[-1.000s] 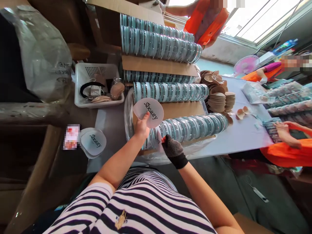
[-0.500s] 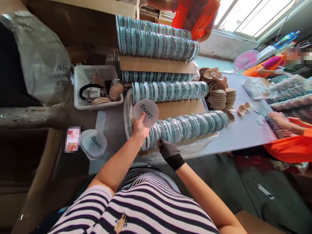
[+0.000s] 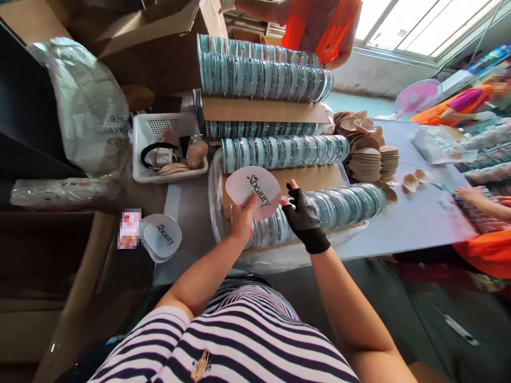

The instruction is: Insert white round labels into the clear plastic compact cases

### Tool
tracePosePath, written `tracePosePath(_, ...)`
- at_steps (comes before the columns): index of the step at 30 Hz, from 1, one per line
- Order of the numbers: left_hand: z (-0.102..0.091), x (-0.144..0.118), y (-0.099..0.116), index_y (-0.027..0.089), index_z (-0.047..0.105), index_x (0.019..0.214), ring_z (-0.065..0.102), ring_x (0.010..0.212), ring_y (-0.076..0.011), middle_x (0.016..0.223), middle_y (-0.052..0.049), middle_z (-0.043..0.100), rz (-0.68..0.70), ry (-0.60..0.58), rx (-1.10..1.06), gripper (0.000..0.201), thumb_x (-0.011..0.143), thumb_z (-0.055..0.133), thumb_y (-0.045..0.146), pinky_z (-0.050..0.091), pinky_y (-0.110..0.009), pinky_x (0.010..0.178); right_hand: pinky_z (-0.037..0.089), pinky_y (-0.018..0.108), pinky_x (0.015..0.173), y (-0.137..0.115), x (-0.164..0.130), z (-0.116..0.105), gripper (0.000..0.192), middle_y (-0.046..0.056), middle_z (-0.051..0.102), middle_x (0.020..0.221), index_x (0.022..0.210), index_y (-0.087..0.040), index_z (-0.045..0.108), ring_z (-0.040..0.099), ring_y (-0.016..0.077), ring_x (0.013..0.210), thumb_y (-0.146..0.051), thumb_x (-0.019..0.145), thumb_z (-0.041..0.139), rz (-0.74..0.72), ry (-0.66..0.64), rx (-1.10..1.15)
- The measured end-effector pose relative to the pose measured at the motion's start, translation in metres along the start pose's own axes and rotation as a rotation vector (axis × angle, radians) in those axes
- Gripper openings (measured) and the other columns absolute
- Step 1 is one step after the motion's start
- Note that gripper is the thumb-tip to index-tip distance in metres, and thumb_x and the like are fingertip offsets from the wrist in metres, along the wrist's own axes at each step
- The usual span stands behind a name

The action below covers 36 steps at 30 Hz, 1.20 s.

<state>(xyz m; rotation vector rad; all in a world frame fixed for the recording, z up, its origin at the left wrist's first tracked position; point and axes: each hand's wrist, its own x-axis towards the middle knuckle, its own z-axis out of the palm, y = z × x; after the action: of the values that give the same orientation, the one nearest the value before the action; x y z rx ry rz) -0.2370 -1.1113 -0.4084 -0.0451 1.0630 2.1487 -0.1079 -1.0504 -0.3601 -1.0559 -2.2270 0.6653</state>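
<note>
A white rounded card (image 3: pixel 243 183) printed with "beauty" is pinched in my bare left hand (image 3: pixel 242 221), thumb on its face. My right hand (image 3: pixel 304 221), in a black dotted fingerless glove, is beside the card's right edge with its fingers apart. Whether its thumb touches the card I cannot tell. Under both hands runs the front row of round clear packs (image 3: pixel 347 206), standing on edge in a cardboard-lined tray. Another row of packs (image 3: pixel 285 152) lies behind it. More printed cards (image 3: pixel 162 239) lie in a small pile at left.
A white basket (image 3: pixel 138 167) with beige pads and a black band stands at left. Further rows of packs (image 3: pixel 267 77) fill the back. Stacked beige pads (image 3: pixel 365 164) sit right of the tray. Co-workers in orange vests (image 3: pixel 323 32) stand behind and at right.
My right hand has come up from the front row of packs to the card's edge, and its fingers have spread. My left hand has moved slightly right, and the card has turned a little.
</note>
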Motion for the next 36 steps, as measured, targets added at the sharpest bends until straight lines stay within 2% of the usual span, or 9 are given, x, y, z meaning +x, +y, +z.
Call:
tracePosePath(4,-0.002,-0.006,0.002,0.02,0.071,0.095,0.07,0.098,-0.0245,0.088,-0.005,0.075,-0.037,0.003,-0.003,0.038,0.062,0.086,0.031,0.055,-0.036,0.087,0.042,0.051,0.11,-0.027,-0.02,0.023,0.058,0.019,0.05,0.144,0.144,-0.013,0.044,0.046,0.0292,0.135,-0.033,0.089,0.05,-0.284,0.075,-0.213)
tracePosePath(6,-0.004,-0.009,0.002,0.02,0.071,0.092,0.071,0.088,-0.0228,0.085,-0.004,0.074,-0.079,-0.032,-0.002,0.035,0.063,0.085,0.032,0.056,-0.034,0.08,0.046,0.048,0.106,-0.034,-0.029,0.037,0.049,0.017,0.056,0.138,0.137,-0.016,0.051,0.051,0.0271,0.13,-0.031,0.09,0.048,-0.323,0.086,-0.178)
tracePosePath(8,-0.006,-0.012,0.002,0.021,0.07,0.088,0.07,0.087,-0.0216,0.084,-0.003,0.074,-0.094,-0.06,0.001,0.031,0.063,0.084,0.034,0.056,-0.033,0.081,0.055,0.041,0.09,-0.034,-0.027,0.044,0.036,0.015,0.068,0.114,0.118,-0.016,0.062,0.065,0.0248,0.106,-0.034,0.091,0.046,-0.216,0.09,-0.102)
tracePosePath(11,-0.008,-0.009,0.009,0.022,0.07,0.089,0.069,0.098,-0.0221,0.091,-0.004,0.075,-0.088,-0.036,-0.057,0.035,0.061,0.087,0.035,0.054,-0.034,0.09,0.055,0.035,0.068,-0.023,-0.012,0.032,0.031,0.01,0.069,0.079,0.088,-0.017,0.062,0.063,0.0211,0.071,-0.044,0.087,0.048,0.07,0.181,-0.022)
tracePosePath(15,-0.015,0.019,0.031,0.024,0.07,0.099,0.065,0.11,-0.0253,0.108,-0.005,0.074,-0.021,0.0,-0.195,0.044,0.061,0.088,0.034,0.052,-0.043,0.097,0.052,0.034,0.064,-0.017,-0.03,-0.017,0.038,0.01,0.068,0.08,0.092,-0.018,0.061,0.062,0.0218,0.071,-0.052,0.087,0.046,0.237,0.363,-0.11)
tracePosePath(19,-0.023,0.045,0.04,0.021,0.071,0.096,0.063,0.115,-0.0275,0.106,-0.007,0.074,-0.039,-0.005,-0.181,0.036,0.064,0.086,0.028,0.048,-0.047,0.103,0.049,0.033,0.063,-0.029,-0.094,-0.045,0.043,0.014,0.072,0.09,0.114,-0.019,0.064,0.065,0.0243,0.073,-0.049,0.09,0.044,0.25,-0.126,-0.332)
tracePosePath(23,-0.026,0.048,0.033,0.02,0.072,0.095,0.063,0.116,-0.0272,0.106,-0.008,0.074,-0.049,-0.02,-0.177,0.033,0.066,0.085,0.027,0.046,-0.047,0.105,0.043,0.029,0.058,-0.039,-0.119,-0.017,0.043,0.01,0.074,0.09,0.126,-0.026,0.061,0.067,0.0232,0.071,-0.046,0.096,0.039,0.281,-0.512,-0.437)
tracePosePath(29,-0.027,0.043,0.031,0.021,0.071,0.1,0.063,0.116,-0.0272,0.113,-0.009,0.073,-0.057,-0.044,-0.185,0.034,0.069,0.083,0.029,0.048,-0.047,0.103,0.043,0.029,0.065,-0.054,-0.075,0.058,0.042,0.012,0.074,0.094,0.134,-0.021,0.052,0.07,0.0254,0.081,-0.032,0.096,0.039,0.243,-0.636,-0.539)
tracePosePath(36,-0.028,0.047,0.034,0.022,0.069,0.103,0.062,0.118,-0.0257,0.116,-0.008,0.072,-0.093,-0.014,-0.234,0.035,0.07,0.083,0.028,0.048,-0.046,0.104,0.038,0.026,0.065,-0.042,-0.084,0.059,0.025,0.008,0.072,0.091,0.108,-0.02,0.058,0.069,0.0213,0.08,-0.035,0.097,0.042,0.283,-0.546,-0.433)
